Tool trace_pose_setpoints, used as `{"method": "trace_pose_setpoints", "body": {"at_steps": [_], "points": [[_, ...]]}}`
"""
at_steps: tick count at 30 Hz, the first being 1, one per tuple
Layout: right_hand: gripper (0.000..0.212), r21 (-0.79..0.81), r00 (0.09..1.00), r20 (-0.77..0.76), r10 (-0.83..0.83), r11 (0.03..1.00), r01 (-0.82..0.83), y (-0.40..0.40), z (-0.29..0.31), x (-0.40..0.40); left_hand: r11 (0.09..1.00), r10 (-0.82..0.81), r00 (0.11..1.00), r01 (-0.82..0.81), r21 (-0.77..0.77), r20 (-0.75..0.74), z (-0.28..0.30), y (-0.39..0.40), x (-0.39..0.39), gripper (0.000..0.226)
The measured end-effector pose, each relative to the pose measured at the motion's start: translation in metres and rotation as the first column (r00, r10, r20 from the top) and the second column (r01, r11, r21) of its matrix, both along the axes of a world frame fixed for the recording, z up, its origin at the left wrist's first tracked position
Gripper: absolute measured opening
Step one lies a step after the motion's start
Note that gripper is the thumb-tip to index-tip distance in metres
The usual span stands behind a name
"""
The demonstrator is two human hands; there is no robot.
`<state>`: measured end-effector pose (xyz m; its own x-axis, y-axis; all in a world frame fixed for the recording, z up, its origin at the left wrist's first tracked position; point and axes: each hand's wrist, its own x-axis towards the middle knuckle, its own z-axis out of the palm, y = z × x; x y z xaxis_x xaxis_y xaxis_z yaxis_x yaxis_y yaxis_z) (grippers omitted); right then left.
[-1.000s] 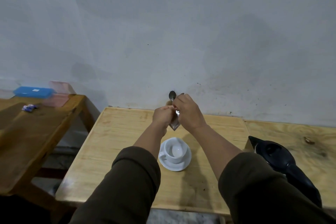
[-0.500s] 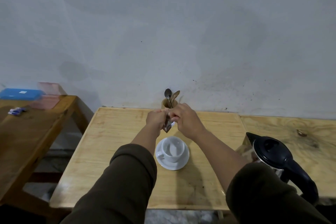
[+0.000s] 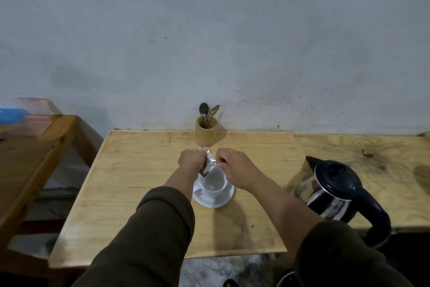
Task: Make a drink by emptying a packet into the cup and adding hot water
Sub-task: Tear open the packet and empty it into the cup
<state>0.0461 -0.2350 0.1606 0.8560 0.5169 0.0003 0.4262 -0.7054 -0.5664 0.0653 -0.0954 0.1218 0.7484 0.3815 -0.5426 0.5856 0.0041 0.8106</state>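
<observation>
A white cup (image 3: 215,182) stands on a white saucer (image 3: 222,200) in the middle of the light wooden table (image 3: 139,182). Just above the cup's far rim, my left hand (image 3: 192,161) and my right hand (image 3: 235,166) both pinch a small silvery-brown packet (image 3: 208,163). The packet hangs upright between the fingertips, its lower end over the cup's left edge. A black and steel kettle (image 3: 335,191) stands to the right of the cup, handle toward me.
A wooden holder (image 3: 206,132) with two spoons (image 3: 208,112) stands at the table's far edge against the wall. A second wooden table (image 3: 28,161) sits to the left with a blue box (image 3: 11,115). Another wooden surface (image 3: 384,158) adjoins on the right.
Both hands have come down and toward me with the packet, from in front of the spoon holder to just over the cup. My hands have drawn slightly apart at the packet's top.
</observation>
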Motion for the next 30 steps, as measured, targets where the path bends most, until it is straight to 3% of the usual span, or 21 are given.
{"method": "trace_pose_setpoints", "body": {"at_steps": [3,7,15,20,26,30], "points": [[0.008,0.009,1.000,-0.010,-0.021,1.000,0.021,-0.005,-0.016,-0.004,0.984,-0.102,0.990,0.114,0.134,-0.093,0.003,-0.003,-0.006,0.034],[0.036,-0.025,0.993,-0.099,-0.069,0.997,0.067,-0.004,-0.035,-0.011,0.927,-0.169,0.965,0.224,0.299,-0.199,-0.006,-0.007,-0.008,0.043],[0.037,0.022,0.971,-0.171,-0.170,0.984,0.176,0.008,-0.062,-0.014,0.805,-0.257,0.890,0.413,0.425,-0.377,-0.012,-0.007,0.000,0.031],[0.027,0.062,0.954,-0.180,-0.241,0.965,0.256,0.002,-0.076,-0.009,0.809,-0.297,0.865,0.454,0.374,-0.405,-0.014,-0.005,0.005,0.021],[0.019,0.142,0.912,-0.237,-0.333,0.917,0.372,-0.005,-0.083,-0.003,0.897,-0.292,0.899,0.376,0.232,-0.327,-0.028,-0.005,0.010,0.065],[0.019,0.139,0.887,-0.284,-0.364,0.900,0.413,-0.004,-0.083,0.003,0.876,-0.321,0.889,0.410,0.255,-0.328,-0.031,-0.005,0.010,0.066]]}}
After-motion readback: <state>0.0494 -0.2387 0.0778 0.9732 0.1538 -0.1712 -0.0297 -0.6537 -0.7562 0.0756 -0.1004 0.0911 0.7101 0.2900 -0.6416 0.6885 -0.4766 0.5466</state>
